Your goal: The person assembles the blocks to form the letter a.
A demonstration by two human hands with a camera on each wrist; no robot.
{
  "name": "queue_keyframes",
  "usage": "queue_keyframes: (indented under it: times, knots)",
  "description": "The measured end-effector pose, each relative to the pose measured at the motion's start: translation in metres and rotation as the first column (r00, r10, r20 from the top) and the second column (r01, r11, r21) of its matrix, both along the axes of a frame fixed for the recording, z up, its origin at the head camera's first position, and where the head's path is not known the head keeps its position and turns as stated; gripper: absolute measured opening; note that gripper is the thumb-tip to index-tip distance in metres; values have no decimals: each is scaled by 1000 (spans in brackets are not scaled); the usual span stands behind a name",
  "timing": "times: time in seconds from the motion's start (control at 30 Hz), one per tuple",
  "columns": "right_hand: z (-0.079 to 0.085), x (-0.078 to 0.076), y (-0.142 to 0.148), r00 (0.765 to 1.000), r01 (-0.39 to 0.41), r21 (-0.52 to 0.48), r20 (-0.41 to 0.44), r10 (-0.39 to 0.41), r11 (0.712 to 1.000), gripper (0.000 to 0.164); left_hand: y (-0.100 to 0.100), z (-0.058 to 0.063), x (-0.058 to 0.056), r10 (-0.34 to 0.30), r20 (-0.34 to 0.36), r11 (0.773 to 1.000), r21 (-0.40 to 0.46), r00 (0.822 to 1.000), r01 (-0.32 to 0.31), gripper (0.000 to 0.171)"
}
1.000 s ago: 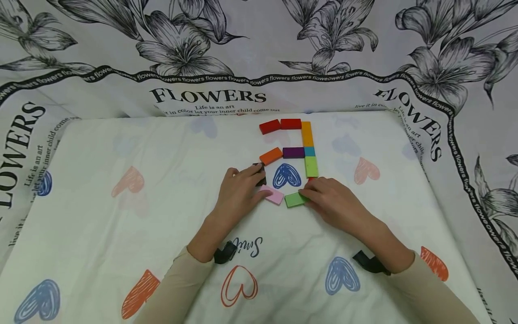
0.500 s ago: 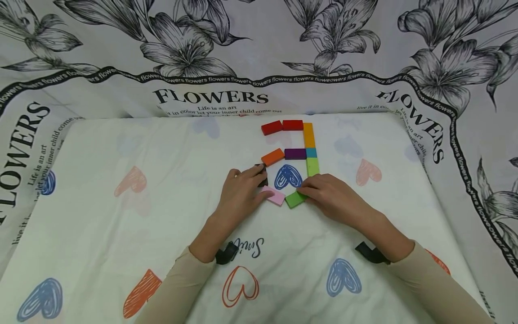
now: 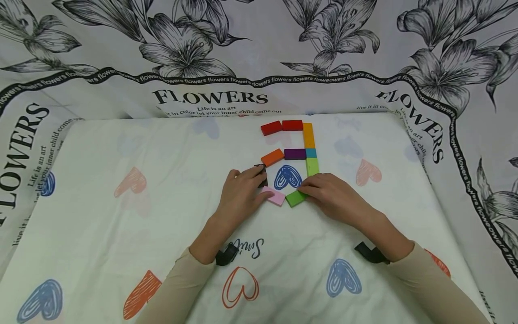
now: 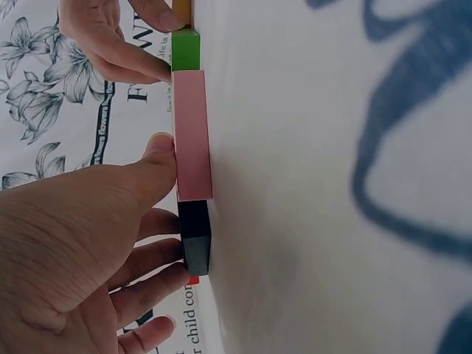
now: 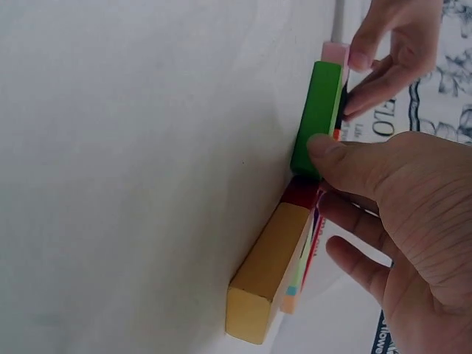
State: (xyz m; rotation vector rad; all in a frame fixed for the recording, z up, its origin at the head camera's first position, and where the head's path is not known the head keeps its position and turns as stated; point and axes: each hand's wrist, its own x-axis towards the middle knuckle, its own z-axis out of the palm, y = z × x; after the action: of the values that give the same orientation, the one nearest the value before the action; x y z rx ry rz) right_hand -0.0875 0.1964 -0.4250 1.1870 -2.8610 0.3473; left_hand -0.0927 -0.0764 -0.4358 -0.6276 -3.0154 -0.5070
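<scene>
My left hand (image 3: 240, 191) rests at the lower left of a ring of coloured blocks. Its thumb touches the pink block (image 3: 274, 196), and its fingers lie against the black block (image 4: 195, 240), partly covered in the head view. At the lower right, my right hand (image 3: 333, 198) holds the green block (image 3: 296, 199), its thumb pressed on it in the right wrist view. The green block's left end sits close to the pink block. Behind the green block, the right wrist view shows a dark red block (image 5: 301, 192) and a tan block (image 5: 269, 273), both hidden by the hand in the head view.
Orange (image 3: 273, 157), purple (image 3: 295, 154), blue (image 3: 310, 153) and light green (image 3: 312, 166) blocks continue the outline. Above them are a yellow-orange block (image 3: 308, 135) and two red blocks (image 3: 292, 125). All lie on a white cloth (image 3: 182, 157) printed with hearts.
My right hand has shifted slightly upward and left, turning the green block more steeply and bringing it nearer the pink block. The red edge below the light green block is now covered. My left hand stays put.
</scene>
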Motion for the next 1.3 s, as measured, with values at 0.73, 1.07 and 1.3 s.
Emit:
queue_keyframes:
  times: [0.73,1.07,1.3]
  knots:
    - [-2,11,1,996,78,-59,44,-75,995,42,1,-1,0,-8,1,1000,1,1000,8,59]
    - [13,4,-1,990,137,-154,54,-131,979,39,-4,-1,-1,-17,30,1000,-15,999,18,59]
    - [47,-22,5,961,278,-239,80,-266,930,41,-31,9,-8,68,17,992,104,998,-70,51]
